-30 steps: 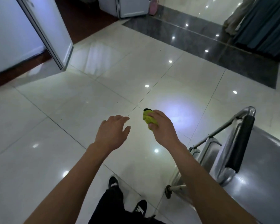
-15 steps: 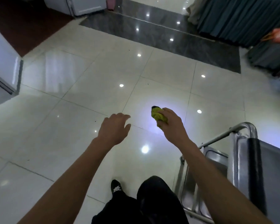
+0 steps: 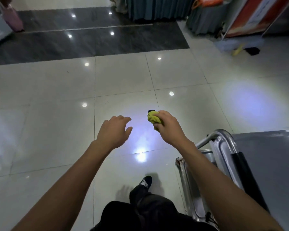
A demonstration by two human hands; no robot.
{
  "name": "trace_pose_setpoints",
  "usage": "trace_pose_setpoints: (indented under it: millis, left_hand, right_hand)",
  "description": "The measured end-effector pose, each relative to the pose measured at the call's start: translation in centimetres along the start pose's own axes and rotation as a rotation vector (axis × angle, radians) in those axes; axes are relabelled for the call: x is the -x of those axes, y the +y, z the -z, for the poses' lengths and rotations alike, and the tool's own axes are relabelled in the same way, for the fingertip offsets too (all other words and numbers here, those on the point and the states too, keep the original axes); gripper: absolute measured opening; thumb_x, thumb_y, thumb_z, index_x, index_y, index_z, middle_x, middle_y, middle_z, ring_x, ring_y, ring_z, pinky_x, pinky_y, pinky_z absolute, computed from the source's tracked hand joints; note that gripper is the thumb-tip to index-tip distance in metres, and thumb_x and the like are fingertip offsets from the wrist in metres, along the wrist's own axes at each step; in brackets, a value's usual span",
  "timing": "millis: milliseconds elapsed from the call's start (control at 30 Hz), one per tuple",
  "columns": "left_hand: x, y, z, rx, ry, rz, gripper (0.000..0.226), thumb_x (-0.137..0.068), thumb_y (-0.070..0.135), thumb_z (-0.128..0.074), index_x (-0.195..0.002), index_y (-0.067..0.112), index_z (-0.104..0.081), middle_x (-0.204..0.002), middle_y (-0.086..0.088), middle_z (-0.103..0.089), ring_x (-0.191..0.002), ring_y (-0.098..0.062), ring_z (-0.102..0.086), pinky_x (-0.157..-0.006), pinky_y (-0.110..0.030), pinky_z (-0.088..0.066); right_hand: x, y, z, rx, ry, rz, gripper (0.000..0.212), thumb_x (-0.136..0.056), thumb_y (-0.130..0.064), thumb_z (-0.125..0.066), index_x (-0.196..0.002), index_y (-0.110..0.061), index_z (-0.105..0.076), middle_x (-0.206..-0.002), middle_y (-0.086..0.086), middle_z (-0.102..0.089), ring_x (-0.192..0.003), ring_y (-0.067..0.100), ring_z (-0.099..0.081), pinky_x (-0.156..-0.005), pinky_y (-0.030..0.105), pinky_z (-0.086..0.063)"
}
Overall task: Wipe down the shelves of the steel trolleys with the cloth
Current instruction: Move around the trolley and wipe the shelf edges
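A bunched yellow-green cloth (image 3: 153,118) sits in my right hand (image 3: 169,126), whose fingers curl round it in the air above the floor. My left hand (image 3: 113,132) hovers beside it, fingers relaxed and holding nothing. The steel trolley (image 3: 223,140) stands at the lower right, below and to the right of my right forearm. Its rounded tube handle, a black grip and the grey top shelf (image 3: 272,164) show. Lower shelves are mostly hidden behind my arm.
Glossy pale floor tiles (image 3: 57,130) stretch ahead and left, with a dark tile band (image 3: 90,40) beyond. Teal drapes (image 3: 157,7) and a red sign stand (image 3: 254,17) line the far side. A pink case (image 3: 12,19) stands far left. My legs and shoe (image 3: 145,182) are below.
The view has swung to the right: the white door on the left has left the frame and the drapes and sign have come in. Both hands keep their pose, the cloth still held.
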State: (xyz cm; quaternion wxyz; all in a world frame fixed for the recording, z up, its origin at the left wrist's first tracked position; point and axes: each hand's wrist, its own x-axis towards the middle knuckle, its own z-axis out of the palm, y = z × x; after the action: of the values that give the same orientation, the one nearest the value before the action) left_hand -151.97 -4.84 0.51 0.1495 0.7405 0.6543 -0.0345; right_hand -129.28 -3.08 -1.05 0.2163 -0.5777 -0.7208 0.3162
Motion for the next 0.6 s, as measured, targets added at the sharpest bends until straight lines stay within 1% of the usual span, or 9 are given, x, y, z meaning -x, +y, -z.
trace_pose_setpoints:
  millis: [67, 167, 267, 400, 433, 500, 600]
  left_hand:
    - [-3.0, -0.3, 1.2, 0.003, 0.005, -0.009, 0.046, -0.103, 0.043, -0.043, -0.146, 0.028, -0.046, -0.145, 0.003, -0.053, -0.130, -0.023, -0.048, -0.102, -0.042, -0.041]
    - [-7.3, -0.6, 2.5, 0.034, 0.003, -0.003, 0.046, -0.102, 0.042, -0.044, -0.146, 0.027, -0.047, -0.142, 0.003, -0.055, -0.128, -0.023, -0.051, -0.101, -0.041, -0.043]
    - [-12.2, 0.0, 3.1, 0.066, -0.005, -0.028, 0.046, -0.102, 0.043, -0.044, -0.145, 0.028, -0.047, -0.142, 0.005, -0.055, -0.128, -0.022, -0.051, -0.101, -0.041, -0.045]
    - [-19.6, 0.9, 3.3, 0.088, -0.041, -0.075, 0.046, -0.101, 0.045, -0.044, -0.145, 0.030, -0.047, -0.144, 0.006, -0.054, -0.131, -0.021, -0.050, -0.103, -0.038, -0.042]
    - [-21.7, 1.1, 3.4, 0.087, -0.051, -0.088, 0.046, -0.101, 0.045, -0.044, -0.145, 0.031, -0.047, -0.144, 0.007, -0.054, -0.131, -0.021, -0.050, -0.103, -0.038, -0.042]
    - [-26.2, 1.4, 3.8, 0.076, -0.061, -0.123, 0.045, -0.101, 0.044, -0.044, -0.143, 0.030, -0.049, -0.142, 0.006, -0.055, -0.130, -0.021, -0.051, -0.100, -0.038, -0.043]
    - [-32.9, 2.4, 4.8, 0.068, -0.064, -0.200, 0.044, -0.101, 0.043, -0.044, -0.142, 0.029, -0.050, -0.139, 0.003, -0.057, -0.127, -0.023, -0.052, -0.096, -0.038, -0.044]
  right_hand:
    - [-3.0, 1.1, 1.4, 0.016, 0.007, -0.025, 0.028, -0.084, -0.006, -0.053, -0.098, -0.029, -0.063, -0.094, -0.010, -0.056, -0.088, 0.016, -0.053, -0.079, 0.041, -0.050]
    - [-7.0, 2.1, 3.2, 0.016, 0.045, -0.051, 0.030, -0.085, -0.006, -0.056, -0.106, -0.025, -0.066, -0.108, -0.009, -0.059, -0.095, 0.016, -0.054, -0.085, 0.038, -0.048]
    - [-10.6, 3.4, 4.8, 0.029, 0.085, -0.081, 0.031, -0.088, -0.008, -0.057, -0.113, -0.024, -0.066, -0.120, -0.011, -0.057, -0.099, 0.018, -0.055, -0.086, 0.032, -0.047]
    - [-15.2, 6.0, 6.3, -0.005, 0.144, -0.150, 0.033, -0.088, -0.006, -0.060, -0.116, -0.023, -0.066, -0.116, -0.021, -0.051, -0.105, 0.015, -0.054, -0.084, 0.023, -0.040]
    - [-16.4, 6.8, 6.7, -0.003, 0.155, -0.164, 0.033, -0.088, -0.005, -0.061, -0.117, -0.021, -0.067, -0.116, -0.020, -0.051, -0.106, 0.016, -0.055, -0.085, 0.021, -0.039]
    - [-19.1, 8.7, 7.7, 0.026, 0.172, -0.210, 0.034, -0.089, -0.006, -0.063, -0.120, -0.019, -0.066, -0.126, -0.012, -0.055, -0.111, 0.018, -0.055, -0.090, 0.021, -0.038]
    - [-22.8, 11.4, 9.6, 0.057, 0.207, -0.308, 0.037, -0.090, -0.007, -0.064, -0.125, -0.017, -0.065, -0.138, -0.003, -0.055, -0.119, 0.022, -0.054, -0.101, 0.027, -0.040]
